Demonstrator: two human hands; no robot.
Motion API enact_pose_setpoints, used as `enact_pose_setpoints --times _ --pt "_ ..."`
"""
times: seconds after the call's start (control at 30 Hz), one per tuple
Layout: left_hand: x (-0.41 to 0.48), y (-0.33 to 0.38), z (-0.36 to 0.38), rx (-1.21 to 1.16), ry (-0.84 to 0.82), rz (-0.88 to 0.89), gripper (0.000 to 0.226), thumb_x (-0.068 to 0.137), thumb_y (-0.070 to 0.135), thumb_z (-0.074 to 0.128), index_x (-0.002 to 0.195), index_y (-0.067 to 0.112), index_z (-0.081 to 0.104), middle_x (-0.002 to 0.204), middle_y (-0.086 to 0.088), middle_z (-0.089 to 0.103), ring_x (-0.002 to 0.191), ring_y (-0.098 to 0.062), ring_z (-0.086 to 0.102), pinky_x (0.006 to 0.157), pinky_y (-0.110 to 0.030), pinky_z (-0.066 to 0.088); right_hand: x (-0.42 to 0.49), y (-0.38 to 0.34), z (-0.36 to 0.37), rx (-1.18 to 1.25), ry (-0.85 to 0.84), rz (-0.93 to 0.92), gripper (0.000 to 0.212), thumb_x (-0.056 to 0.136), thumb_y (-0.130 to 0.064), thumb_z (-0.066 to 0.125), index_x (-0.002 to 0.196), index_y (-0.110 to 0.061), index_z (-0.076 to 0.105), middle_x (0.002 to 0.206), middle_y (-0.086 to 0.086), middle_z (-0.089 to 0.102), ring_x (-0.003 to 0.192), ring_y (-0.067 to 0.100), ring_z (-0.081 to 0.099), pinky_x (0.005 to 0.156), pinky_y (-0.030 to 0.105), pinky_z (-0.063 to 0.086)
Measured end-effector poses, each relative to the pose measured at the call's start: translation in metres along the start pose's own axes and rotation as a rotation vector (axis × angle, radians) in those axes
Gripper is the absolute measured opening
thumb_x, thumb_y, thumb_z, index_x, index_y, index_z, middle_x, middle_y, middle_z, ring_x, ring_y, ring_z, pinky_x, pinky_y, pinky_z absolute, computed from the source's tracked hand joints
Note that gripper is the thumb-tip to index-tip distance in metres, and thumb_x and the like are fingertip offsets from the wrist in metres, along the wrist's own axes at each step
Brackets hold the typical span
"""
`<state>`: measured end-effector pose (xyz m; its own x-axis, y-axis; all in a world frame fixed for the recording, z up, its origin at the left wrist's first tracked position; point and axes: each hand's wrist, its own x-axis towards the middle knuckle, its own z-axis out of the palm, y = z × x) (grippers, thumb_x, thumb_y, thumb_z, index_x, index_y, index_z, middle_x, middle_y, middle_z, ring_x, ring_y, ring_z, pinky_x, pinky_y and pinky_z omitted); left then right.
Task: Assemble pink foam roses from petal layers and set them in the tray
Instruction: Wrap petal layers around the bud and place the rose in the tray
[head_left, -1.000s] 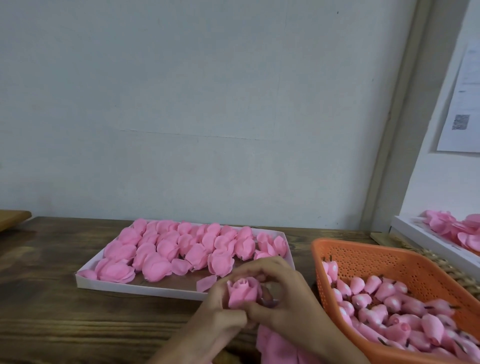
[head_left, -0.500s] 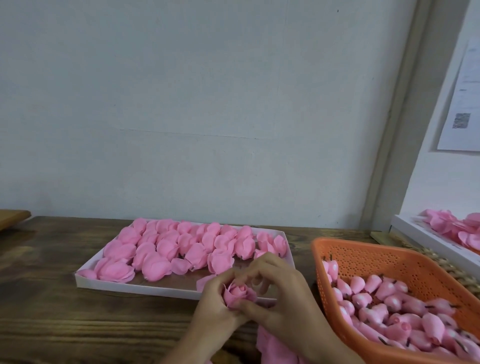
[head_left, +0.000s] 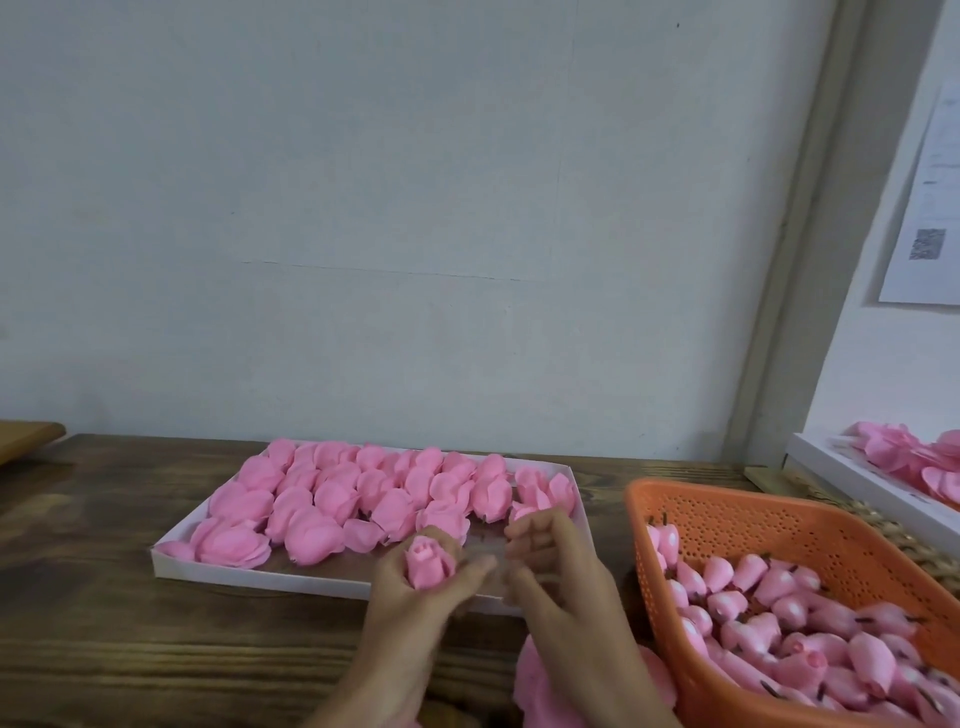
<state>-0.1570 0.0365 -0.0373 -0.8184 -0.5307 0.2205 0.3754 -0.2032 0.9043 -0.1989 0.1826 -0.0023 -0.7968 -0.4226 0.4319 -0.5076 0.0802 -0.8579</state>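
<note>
Rose (head_left: 428, 569): upright in your left hand (head_left: 415, 603), fingers and thumb curled round its lower half, centre facing up. It is held over the near edge of the tray (head_left: 260, 571), right of the middle. Your right hand (head_left: 553, 566) is just beside it and apart from it, fingers loosely bent, nothing seen in them (blurred, so only fairly sure).

Judgement: the petals look wrapped and seated, so the step in hand is placing.

Notes for doing it well:
- Grip low, at the base. Foam likely dents, so any squeeze on the outer petals risks a crease.
- The finished roses (head_left: 332, 499) fill the far and left parts of the tray in rows. Bare floor shows along the near side, toward the right. Aim there, next to the last rose of the row.
- Lower it; do not drop it. Lay it the same way as its neighbours, touching but not pressed in.
- Loosen the thumb only once it rests.
- Your free right hand is well placed to fetch from the orange basket (head_left: 639, 514) of buds (head_left: 779, 613), or from the petal layers (head_left: 540, 686) heaped on the bench (head_left: 156, 649) under your wrists.
</note>
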Motion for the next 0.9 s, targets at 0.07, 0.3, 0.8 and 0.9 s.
enact_pose_setpoints --times 0.07,0.3,0.8,0.9 --pt "0.000 0.005 0.000 -0.143 -0.011 -0.033 0.047 0.049 0.016 0.093 0.055 0.018 0.046 0.062 -0.006 0.044 0.057 -0.016 0.049 0.052 -0.027 0.048 -0.004 0.000 0.005 -0.032 -0.085 0.024 0.029 0.087 0.003 0.067 0.102 -0.021 0.063 0.093 -0.007 0.071 0.084 0.010 0.070 0.078 0.032 0.059" --pt "-0.014 0.018 0.008 -0.215 -0.084 -0.132 0.045 0.053 0.010 0.092 0.063 0.015 0.048 0.104 -0.009 0.073 0.079 -0.027 0.072 0.062 -0.037 0.058 -0.018 -0.007 0.022 -0.149 -0.181 -0.136 0.049 0.081 -0.029 0.073 0.125 -0.046 0.057 0.105 -0.023 0.073 0.098 -0.007 0.070 0.085 0.022 0.058" --pt "-0.025 0.035 0.011 -0.148 -0.338 -0.107 0.073 0.055 0.042 0.100 0.082 -0.013 0.062 0.114 -0.039 0.066 0.078 -0.025 0.075 0.049 -0.019 0.052 -0.012 -0.027 0.034 0.586 -0.311 0.488 0.019 0.092 -0.036 0.054 0.085 -0.019 0.059 0.067 -0.001 0.058 0.053 0.011 0.054 0.053 0.025 0.045" --pt "-0.024 0.034 0.012 -0.150 -0.246 -0.062 0.071 0.059 0.036 0.097 0.073 -0.017 0.052 0.105 -0.047 0.062 0.087 -0.035 0.075 0.063 -0.029 0.060 -0.010 -0.031 0.040 0.797 -0.243 0.640 0.029 0.103 -0.016 0.054 0.077 -0.007 0.064 0.065 0.007 0.057 0.051 0.014 0.052 0.041 0.018 0.039"
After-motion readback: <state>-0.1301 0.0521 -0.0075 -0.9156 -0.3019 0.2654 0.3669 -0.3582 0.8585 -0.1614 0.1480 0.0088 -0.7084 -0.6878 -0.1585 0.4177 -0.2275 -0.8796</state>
